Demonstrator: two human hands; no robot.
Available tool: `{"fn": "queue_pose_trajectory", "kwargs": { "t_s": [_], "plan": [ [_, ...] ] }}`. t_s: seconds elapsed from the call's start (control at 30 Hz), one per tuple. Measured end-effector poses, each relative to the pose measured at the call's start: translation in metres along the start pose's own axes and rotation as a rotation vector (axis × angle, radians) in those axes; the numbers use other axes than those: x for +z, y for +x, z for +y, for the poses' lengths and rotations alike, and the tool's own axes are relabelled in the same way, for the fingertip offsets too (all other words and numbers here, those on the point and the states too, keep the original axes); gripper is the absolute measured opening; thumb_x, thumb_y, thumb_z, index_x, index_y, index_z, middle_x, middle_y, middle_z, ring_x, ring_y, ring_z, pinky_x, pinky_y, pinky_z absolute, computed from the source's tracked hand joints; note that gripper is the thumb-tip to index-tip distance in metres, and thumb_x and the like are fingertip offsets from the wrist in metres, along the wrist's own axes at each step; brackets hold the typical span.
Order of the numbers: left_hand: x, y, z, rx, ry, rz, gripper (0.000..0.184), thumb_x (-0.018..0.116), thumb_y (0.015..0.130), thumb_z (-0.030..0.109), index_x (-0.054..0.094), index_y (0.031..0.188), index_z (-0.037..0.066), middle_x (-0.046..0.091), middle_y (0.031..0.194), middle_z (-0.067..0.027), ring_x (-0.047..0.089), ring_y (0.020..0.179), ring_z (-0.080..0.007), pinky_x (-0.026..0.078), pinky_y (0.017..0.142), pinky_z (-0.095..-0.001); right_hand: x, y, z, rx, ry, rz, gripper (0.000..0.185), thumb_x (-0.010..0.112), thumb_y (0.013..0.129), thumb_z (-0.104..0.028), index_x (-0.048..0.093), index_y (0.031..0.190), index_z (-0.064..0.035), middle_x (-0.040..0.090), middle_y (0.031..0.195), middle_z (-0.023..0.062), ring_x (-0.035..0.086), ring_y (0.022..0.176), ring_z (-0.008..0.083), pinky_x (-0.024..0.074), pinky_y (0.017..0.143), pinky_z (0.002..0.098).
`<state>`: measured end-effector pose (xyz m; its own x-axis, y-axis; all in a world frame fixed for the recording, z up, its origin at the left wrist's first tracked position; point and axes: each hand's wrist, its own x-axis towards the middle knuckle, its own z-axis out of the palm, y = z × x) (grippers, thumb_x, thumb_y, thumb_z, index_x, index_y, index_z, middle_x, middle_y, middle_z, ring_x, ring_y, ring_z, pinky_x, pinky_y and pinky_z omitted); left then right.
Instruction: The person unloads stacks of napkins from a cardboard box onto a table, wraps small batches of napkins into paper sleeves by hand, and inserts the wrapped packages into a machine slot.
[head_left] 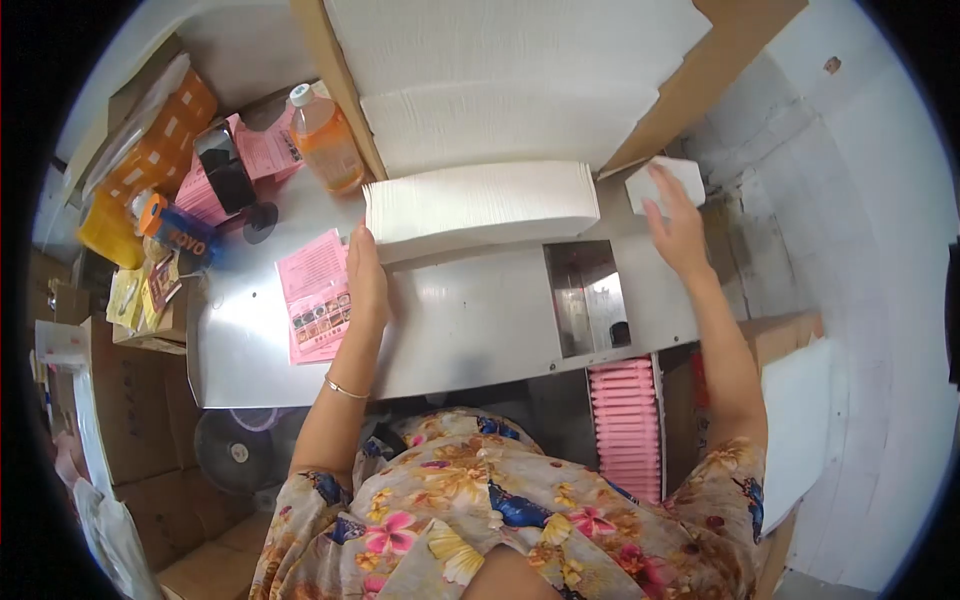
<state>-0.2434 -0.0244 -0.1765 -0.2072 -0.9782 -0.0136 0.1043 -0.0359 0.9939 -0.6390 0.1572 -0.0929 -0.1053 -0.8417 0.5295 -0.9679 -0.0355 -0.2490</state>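
A long row of thin white folded sheets (480, 205), which look like paper napkins, lies across the metal table (450, 310). My left hand (367, 280) is against the row's left end, its fingers stretched out and upright. To the right of the row, my right hand (678, 225) rests over a small white block (637, 190), thumb and fingers apart. Its palm and part of the block are hidden. Just left of my left hand lies a pink printed leaflet (310, 270).
A cardboard box (345, 90) packed with white sheets stands behind the row. At the left are an orange drink bottle (328, 145), a phone (225, 165) and a blue can (180, 228). A metal-lined opening (583, 290) is cut into the table; pink packets (627, 430) fill a tray below.
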Motion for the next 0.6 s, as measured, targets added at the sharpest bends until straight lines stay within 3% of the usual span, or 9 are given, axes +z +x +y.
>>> {"fn": "queue_pose_trajectory", "kwargs": {
  "t_s": [0.07,0.13,0.2,0.23,0.3,0.43,0.5,0.6],
  "plan": [
    [-0.003,0.004,-0.004,0.021,0.021,-0.042,0.057,0.035,0.108,0.039,0.044,0.145,-0.004,0.048,0.145,-0.0144,0.042,0.134,-0.0232,0.029,0.114,-0.0342,0.034,0.012,-0.016,0.492,0.276,-0.148,0.049,0.052,0.102,-0.032,0.051,0.143,-0.0059,0.055,0.143,0.0192,0.049,0.134,0.0379,0.0361,0.113,0.0387],
    [-0.004,0.008,-0.007,-0.039,-0.032,-0.013,0.056,0.035,0.108,0.038,0.044,0.145,-0.003,0.049,0.144,-0.0143,0.043,0.134,-0.0232,0.029,0.114,-0.0341,0.093,0.025,0.010,0.588,0.384,-0.254,0.062,0.047,0.102,-0.050,0.052,0.141,-0.0024,0.059,0.138,0.0200,0.051,0.132,0.0367,0.0404,0.109,0.0376],
    [-0.004,0.007,-0.004,-0.058,-0.042,-0.056,0.057,0.035,0.108,0.038,0.043,0.145,-0.004,0.048,0.146,-0.0147,0.042,0.135,-0.0232,0.029,0.115,-0.0339,0.085,0.052,-0.044,0.758,0.366,-0.382,0.073,0.058,0.092,-0.059,0.055,0.138,-0.0017,0.061,0.136,0.0199,0.055,0.128,0.0350,0.0435,0.105,0.0383],
    [-0.004,0.006,-0.002,-0.078,-0.052,-0.088,0.058,0.036,0.108,0.039,0.042,0.146,-0.005,0.047,0.147,-0.0151,0.041,0.136,-0.0232,0.028,0.115,-0.0338,0.078,0.066,-0.066,0.750,0.365,-0.379,0.073,0.058,0.092,-0.059,0.055,0.138,-0.0017,0.061,0.136,0.0199,0.055,0.128,0.0350,0.0435,0.105,0.0383],
    [0.004,0.001,0.001,-0.072,-0.090,-0.099,0.059,0.036,0.108,0.039,0.040,0.147,-0.006,0.045,0.149,-0.0156,0.040,0.138,-0.0233,0.027,0.116,-0.0334,0.072,0.082,-0.097,0.456,0.290,-0.550,0.081,0.066,0.083,-0.062,0.058,0.134,0.0000,0.062,0.132,0.0207,0.059,0.123,0.0342,0.0454,0.103,0.0382],
    [0.003,-0.002,-0.008,-0.002,-0.097,-0.170,0.062,0.037,0.108,0.039,0.036,0.148,-0.008,0.042,0.152,-0.0166,0.037,0.141,-0.0241,0.024,0.118,-0.0326,0.113,0.089,-0.058,0.485,0.334,-0.638,0.077,0.071,0.082,-0.055,0.060,0.131,0.0028,0.064,0.129,0.0200,0.061,0.118,0.0317,0.0460,0.102,0.0363],
    [0.006,0.000,-0.006,0.043,-0.091,-0.177,0.061,0.036,0.109,0.038,0.036,0.148,-0.008,0.043,0.151,-0.0164,0.037,0.140,-0.0244,0.024,0.118,-0.0326,0.123,0.088,-0.047,0.628,0.301,-0.589,0.071,0.074,0.083,-0.048,0.061,0.129,0.0047,0.065,0.127,0.0185,0.062,0.115,0.0275,0.0475,0.099,0.0350],
    [0.006,0.004,0.001,0.035,-0.136,-0.158,0.059,0.035,0.109,0.037,0.037,0.148,-0.006,0.044,0.150,-0.0159,0.037,0.140,-0.0246,0.025,0.117,-0.0328,0.084,0.068,-0.051,0.727,0.521,-0.499,0.062,0.073,0.086,-0.041,0.062,0.128,0.0036,0.067,0.124,0.0143,0.063,0.112,0.0221,0.0502,0.093,0.0343]
  ]
}}
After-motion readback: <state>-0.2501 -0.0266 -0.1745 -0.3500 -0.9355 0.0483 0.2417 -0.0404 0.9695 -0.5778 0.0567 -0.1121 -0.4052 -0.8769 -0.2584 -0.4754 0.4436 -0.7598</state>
